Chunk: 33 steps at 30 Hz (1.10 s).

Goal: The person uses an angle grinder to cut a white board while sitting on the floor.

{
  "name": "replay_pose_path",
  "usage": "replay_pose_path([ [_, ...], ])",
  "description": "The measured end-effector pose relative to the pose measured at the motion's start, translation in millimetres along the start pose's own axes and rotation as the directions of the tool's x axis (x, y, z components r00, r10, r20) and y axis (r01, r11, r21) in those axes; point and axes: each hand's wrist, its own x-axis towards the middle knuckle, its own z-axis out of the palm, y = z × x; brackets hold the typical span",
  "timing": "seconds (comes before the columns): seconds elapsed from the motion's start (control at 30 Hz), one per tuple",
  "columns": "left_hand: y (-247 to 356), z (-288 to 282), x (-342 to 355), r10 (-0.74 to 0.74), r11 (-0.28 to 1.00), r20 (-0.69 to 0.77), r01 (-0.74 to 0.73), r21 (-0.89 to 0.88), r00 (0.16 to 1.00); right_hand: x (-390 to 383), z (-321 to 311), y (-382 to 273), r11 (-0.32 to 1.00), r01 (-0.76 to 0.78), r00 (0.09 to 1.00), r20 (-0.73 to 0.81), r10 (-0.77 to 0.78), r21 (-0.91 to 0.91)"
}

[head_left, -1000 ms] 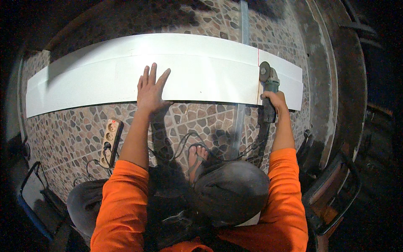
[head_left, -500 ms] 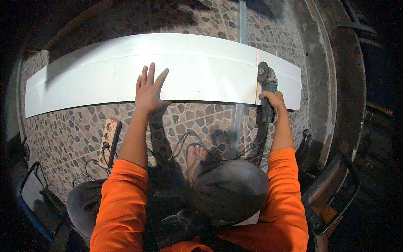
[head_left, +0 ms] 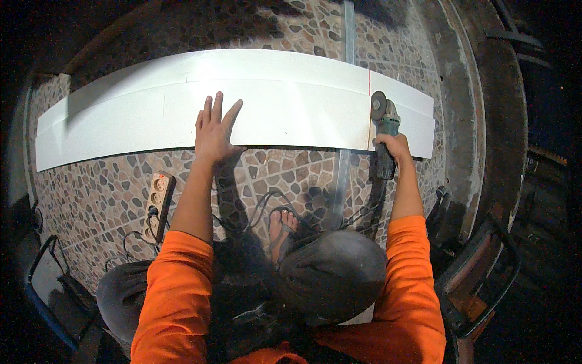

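A long white panel (head_left: 291,115) lies across in front of me, with a lengthwise seam and a red line crossing it near its right end. My left hand (head_left: 214,133) rests on the panel's near edge, fingers spread flat and holding nothing. My right hand (head_left: 395,145) is wrapped round the body of an angle grinder (head_left: 388,121). The grinder's disc lies over the panel right beside the red line; whether it touches the surface I cannot tell. The rear of the grinder sticks out past the near edge.
Pebble-patterned tiles (head_left: 291,167) cover the floor. A grey metal bar (head_left: 341,188) runs under the panel. Left of my legs lies a power strip (head_left: 159,197) with a plug in it and loose cable. My sandalled foot (head_left: 282,233) stands close by. A chair-like frame (head_left: 485,273) is at the right.
Almost nothing differs. The grinder and my right hand have shifted very slightly; my left hand stays in place on the panel.
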Motion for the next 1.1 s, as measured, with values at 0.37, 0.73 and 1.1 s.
replay_pose_path([
  [0.37, 1, -4, -2, -0.006, 1.0, 0.007, 0.006, 0.006, 1.0, -14, 6, -3, 0.998, 0.063, 0.998, -0.016, -0.063, 0.024],
  [0.73, 6, -9, -2, -0.032, 0.999, 0.035, 0.032, 0.019, 0.999, -9, 6, 9, 1.0, 0.012, 0.999, -0.051, -0.012, -0.008],
  [1.1, 5, -9, -3, -0.022, 1.0, 0.018, 0.021, 0.02, 1.0, -23, 6, 4, 1.0, 0.025, 0.999, -0.036, -0.025, 0.001],
])
